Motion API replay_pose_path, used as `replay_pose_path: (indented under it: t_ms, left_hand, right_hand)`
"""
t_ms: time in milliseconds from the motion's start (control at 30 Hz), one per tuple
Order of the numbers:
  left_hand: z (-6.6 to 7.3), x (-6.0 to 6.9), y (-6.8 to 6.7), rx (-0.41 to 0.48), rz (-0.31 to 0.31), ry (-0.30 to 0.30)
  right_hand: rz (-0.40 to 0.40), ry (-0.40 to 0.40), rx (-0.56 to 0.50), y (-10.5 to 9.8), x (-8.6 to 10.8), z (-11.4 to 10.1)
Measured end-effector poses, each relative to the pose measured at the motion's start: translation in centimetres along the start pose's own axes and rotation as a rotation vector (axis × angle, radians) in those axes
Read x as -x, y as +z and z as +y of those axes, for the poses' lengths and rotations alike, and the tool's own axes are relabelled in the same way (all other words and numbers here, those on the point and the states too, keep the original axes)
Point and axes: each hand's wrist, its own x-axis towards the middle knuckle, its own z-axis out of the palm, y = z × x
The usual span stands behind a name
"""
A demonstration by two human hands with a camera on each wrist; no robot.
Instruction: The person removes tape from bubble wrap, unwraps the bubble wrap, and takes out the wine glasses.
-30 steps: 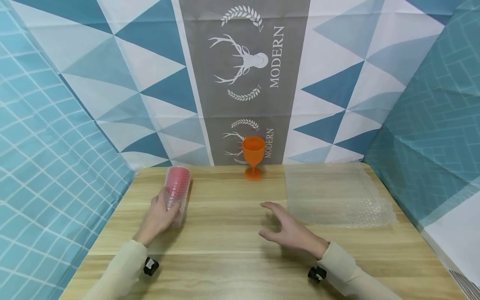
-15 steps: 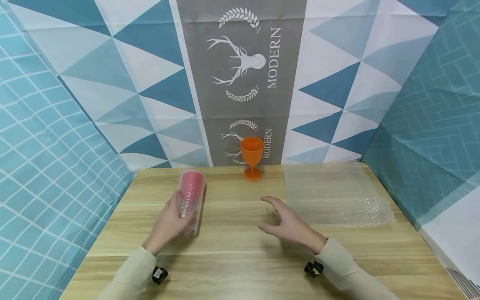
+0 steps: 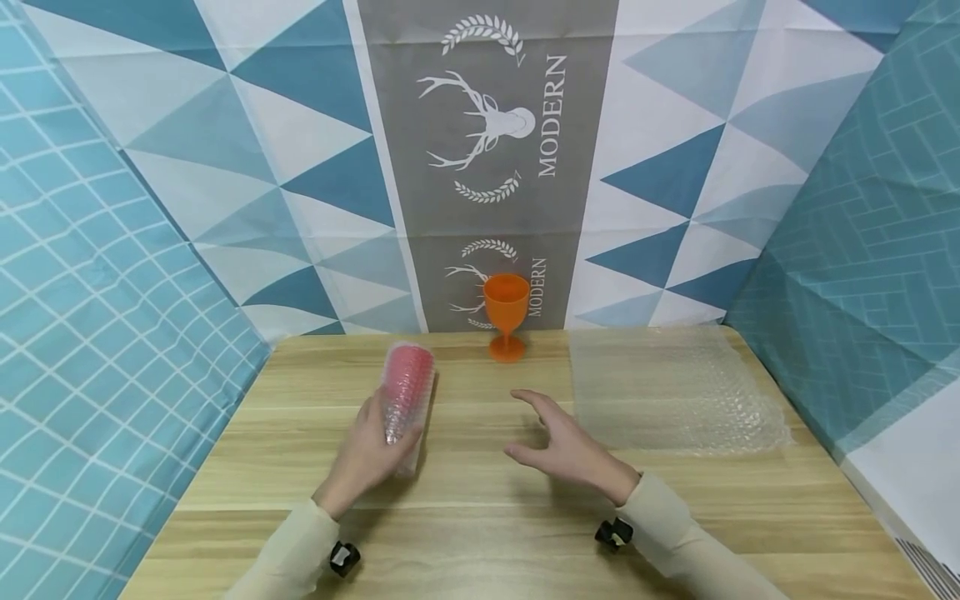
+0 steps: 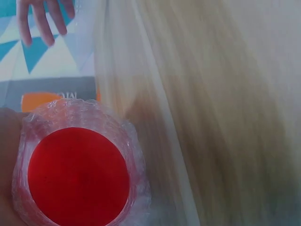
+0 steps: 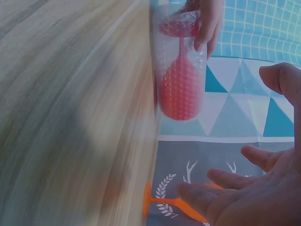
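A red goblet wrapped in bubble wrap (image 3: 407, 383) is held by my left hand (image 3: 367, 454), thumb and fingers around its sides. The right wrist view shows the red cup and stem through the clear wrap (image 5: 181, 89); in the left wrist view its round red end (image 4: 77, 176) faces the camera. My right hand (image 3: 573, 450) hovers to the right of it, fingers spread and holding nothing. Behind, between the hands, an orange goblet (image 3: 506, 308) stands upright near the table's back edge.
A flat sheet of bubble wrap (image 3: 675, 392) lies on the right back part of the wooden table (image 3: 465, 533). Patterned cloth walls (image 3: 300, 167) rise behind and at both sides of the table.
My left hand has moved to the right with the wrapped goblet, from the table's left side towards the middle. My right hand has shifted slightly left, still spread.
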Motion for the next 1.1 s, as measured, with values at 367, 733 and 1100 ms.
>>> replay_pose_path:
  t_ms: [367,733,1100]
  left_hand:
    - [3.1,1.2,1.2,0.037,-0.022,0.056]
    - [5.7,2.4,2.2,0.093,-0.139,0.047]
    - [7.8,3.4,3.8,0.155,-0.185,0.101]
  right_hand:
    - [0.011,-0.002,0.006,0.3,-0.9,-0.5]
    - [0.048,0.042,-0.03,1.1,-1.7,-0.7]
    - [0.089,-0.055,-0.036,2.8,-2.8,-1.2]
